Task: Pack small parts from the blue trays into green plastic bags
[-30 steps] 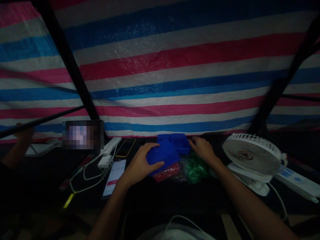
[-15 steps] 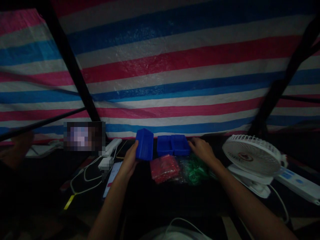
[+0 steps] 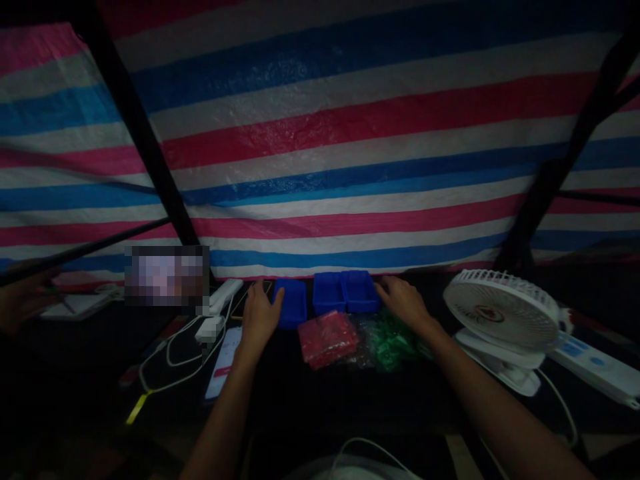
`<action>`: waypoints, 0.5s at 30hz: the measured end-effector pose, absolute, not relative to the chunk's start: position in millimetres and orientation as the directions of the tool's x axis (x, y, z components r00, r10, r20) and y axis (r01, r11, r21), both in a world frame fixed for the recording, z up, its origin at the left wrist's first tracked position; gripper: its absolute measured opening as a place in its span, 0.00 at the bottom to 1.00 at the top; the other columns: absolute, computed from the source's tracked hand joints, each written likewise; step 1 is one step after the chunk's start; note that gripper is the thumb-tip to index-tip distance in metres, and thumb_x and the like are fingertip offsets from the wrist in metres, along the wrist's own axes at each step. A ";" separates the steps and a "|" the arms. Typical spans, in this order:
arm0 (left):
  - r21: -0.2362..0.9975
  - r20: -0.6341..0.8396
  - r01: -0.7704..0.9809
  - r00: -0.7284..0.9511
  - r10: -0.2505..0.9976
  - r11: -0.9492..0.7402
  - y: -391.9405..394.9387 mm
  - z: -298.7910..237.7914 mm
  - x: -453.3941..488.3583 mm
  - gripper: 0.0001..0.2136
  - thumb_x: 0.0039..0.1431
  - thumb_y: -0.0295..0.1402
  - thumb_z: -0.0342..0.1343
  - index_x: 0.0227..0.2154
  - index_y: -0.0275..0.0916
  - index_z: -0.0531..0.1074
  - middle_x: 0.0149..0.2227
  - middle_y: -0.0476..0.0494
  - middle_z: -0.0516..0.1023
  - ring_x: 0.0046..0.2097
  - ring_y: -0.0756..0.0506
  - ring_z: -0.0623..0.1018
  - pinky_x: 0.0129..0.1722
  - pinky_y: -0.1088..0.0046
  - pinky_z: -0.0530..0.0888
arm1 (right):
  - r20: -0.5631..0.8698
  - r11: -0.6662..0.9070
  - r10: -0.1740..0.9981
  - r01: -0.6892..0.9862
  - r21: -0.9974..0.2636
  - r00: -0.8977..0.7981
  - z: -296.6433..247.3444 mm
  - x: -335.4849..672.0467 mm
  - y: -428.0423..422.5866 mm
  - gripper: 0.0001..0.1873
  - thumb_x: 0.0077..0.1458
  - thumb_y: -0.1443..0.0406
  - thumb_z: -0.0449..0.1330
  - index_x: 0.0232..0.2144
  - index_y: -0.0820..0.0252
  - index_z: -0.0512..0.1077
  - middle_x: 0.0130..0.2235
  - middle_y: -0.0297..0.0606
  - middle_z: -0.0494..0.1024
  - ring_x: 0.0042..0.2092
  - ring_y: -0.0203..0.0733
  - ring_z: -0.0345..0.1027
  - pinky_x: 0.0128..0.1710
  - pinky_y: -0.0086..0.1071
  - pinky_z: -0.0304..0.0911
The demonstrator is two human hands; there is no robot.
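A blue plastic tray [image 3: 291, 304] lies on the dark table. Just left of it is my left hand [image 3: 261, 313], fingers apart, the thumb by the tray's left edge. Two more blue trays, a middle one [image 3: 328, 293] and a right one [image 3: 360, 291], stand side by side. Against the right one's outer edge rest the fingertips of my right hand [image 3: 405, 303], loosely stretched, holding nothing that shows. Red plastic packets [image 3: 329, 340] lie in front of the trays, with clear plastic [image 3: 367, 340] and a green plastic bundle [image 3: 393, 343] to their right.
A white clip fan [image 3: 503, 310] and a power strip [image 3: 595, 367] stand on the right. Left are a phone [image 3: 225, 363], a white charger [image 3: 209, 328] with cables and a blurred screen [image 3: 167, 275]. At far left another person's hand [image 3: 20, 300] shows. Striped sheeting [image 3: 320, 147] hangs behind.
My left hand has set the tilted blue tray down flat, let go of it and shifted to its left side. My right hand has stayed beside the right tray.
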State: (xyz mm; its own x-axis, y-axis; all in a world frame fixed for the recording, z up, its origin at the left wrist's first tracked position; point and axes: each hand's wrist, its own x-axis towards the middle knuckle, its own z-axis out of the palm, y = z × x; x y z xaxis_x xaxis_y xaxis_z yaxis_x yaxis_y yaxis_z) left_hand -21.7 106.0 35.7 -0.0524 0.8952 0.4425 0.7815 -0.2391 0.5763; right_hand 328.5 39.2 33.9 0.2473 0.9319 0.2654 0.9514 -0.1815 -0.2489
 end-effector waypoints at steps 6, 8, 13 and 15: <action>0.300 0.319 0.905 0.203 0.926 -0.302 92.8 28.2 -23.3 0.20 0.72 0.45 0.50 0.54 0.36 0.75 0.54 0.31 0.80 0.55 0.33 0.79 0.58 0.57 0.73 | 0.322 -0.113 0.925 0.957 -0.267 0.199 29.9 328.8 42.4 0.16 0.72 0.57 0.52 0.42 0.59 0.76 0.48 0.48 0.83 0.45 0.50 0.79 0.39 0.34 0.63; 0.269 0.213 0.882 0.337 0.917 -0.386 93.5 22.3 -21.1 0.20 0.74 0.46 0.48 0.51 0.38 0.77 0.51 0.34 0.83 0.52 0.35 0.81 0.55 0.61 0.74 | 0.364 -0.060 0.918 0.961 -0.270 0.159 27.1 328.5 43.5 0.14 0.72 0.58 0.53 0.44 0.59 0.75 0.49 0.48 0.82 0.46 0.50 0.78 0.41 0.34 0.63; 0.222 0.215 0.849 0.437 0.874 -0.479 105.9 23.5 -6.8 0.20 0.74 0.47 0.47 0.50 0.39 0.79 0.52 0.34 0.81 0.57 0.35 0.77 0.58 0.59 0.70 | 0.467 0.154 0.882 0.971 -0.181 -0.053 17.5 329.9 47.0 0.15 0.72 0.59 0.53 0.46 0.60 0.76 0.51 0.50 0.79 0.50 0.53 0.72 0.51 0.40 0.63; 0.201 0.243 0.850 0.438 0.866 -0.487 111.3 29.0 1.2 0.18 0.73 0.45 0.49 0.52 0.39 0.78 0.56 0.33 0.79 0.60 0.33 0.73 0.60 0.54 0.67 | 0.493 0.219 0.861 0.967 -0.134 -0.126 14.9 328.9 47.5 0.15 0.72 0.58 0.53 0.46 0.58 0.77 0.51 0.49 0.79 0.52 0.56 0.69 0.51 0.44 0.62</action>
State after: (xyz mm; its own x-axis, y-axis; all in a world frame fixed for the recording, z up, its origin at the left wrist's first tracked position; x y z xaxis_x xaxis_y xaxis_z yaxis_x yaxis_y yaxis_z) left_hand 1.2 111.3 29.0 0.4378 0.8656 0.2431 0.8502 -0.4865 0.2012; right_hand 328.9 47.5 14.9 -0.1263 0.8610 0.4927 0.9666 0.2186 -0.1342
